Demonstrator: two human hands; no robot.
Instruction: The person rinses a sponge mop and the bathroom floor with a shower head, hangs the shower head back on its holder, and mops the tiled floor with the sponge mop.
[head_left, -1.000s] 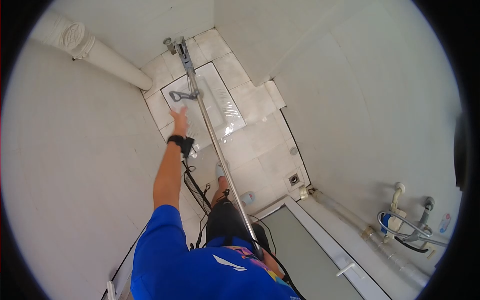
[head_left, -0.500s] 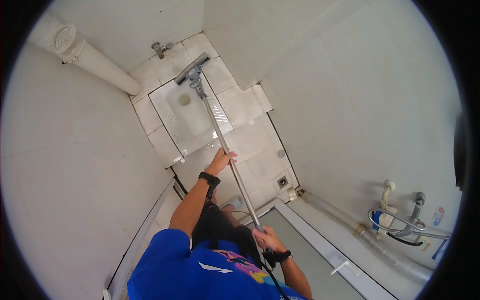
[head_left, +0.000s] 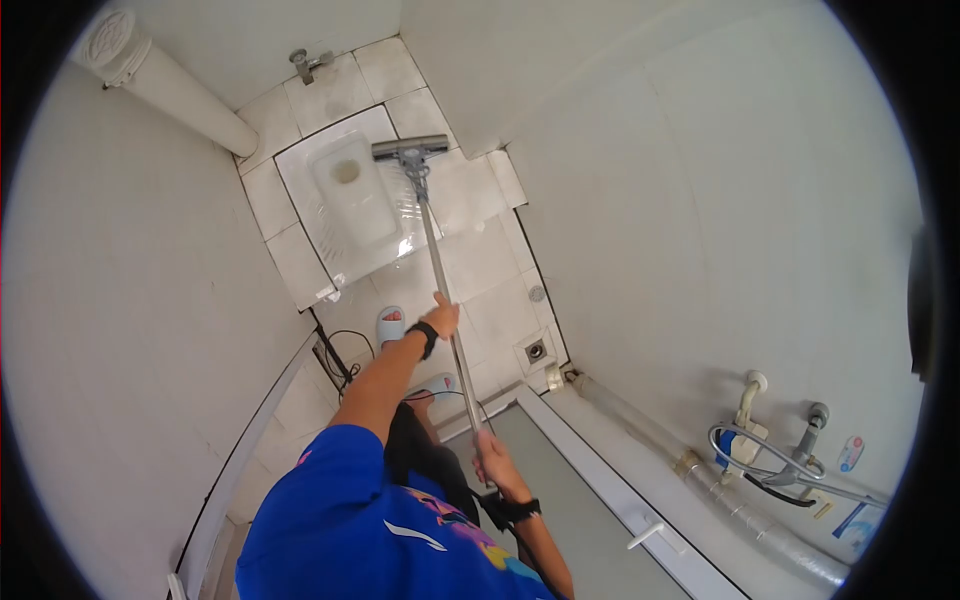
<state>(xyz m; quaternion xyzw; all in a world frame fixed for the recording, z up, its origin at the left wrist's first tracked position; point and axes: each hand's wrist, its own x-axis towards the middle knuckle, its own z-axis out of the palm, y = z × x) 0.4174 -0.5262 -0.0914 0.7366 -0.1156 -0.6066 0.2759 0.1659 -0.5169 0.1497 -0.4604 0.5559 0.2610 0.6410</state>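
Observation:
A sponge mop (head_left: 433, 240) with a long metal pole slants up from my body. Its wide grey head (head_left: 410, 148) lies across the right edge of the white squat toilet (head_left: 355, 220) and the floor tile beside it. Partway down the pole, my left hand (head_left: 440, 316) is closed around it. My right hand (head_left: 500, 468) grips the pole lower, close to my body. Black bands circle both wrists.
A white drain pipe (head_left: 185, 95) stands at the upper left, and a valve (head_left: 305, 65) sits on the back wall. A floor drain (head_left: 536, 350) lies right of my feet. A door with a white handle (head_left: 648, 535) and a shower tap (head_left: 800, 460) are at the right.
The mop head has moved right and toward me, from the toilet's back edge to its right side, and has turned. Both hands stay on the pole. My slippers have come into view.

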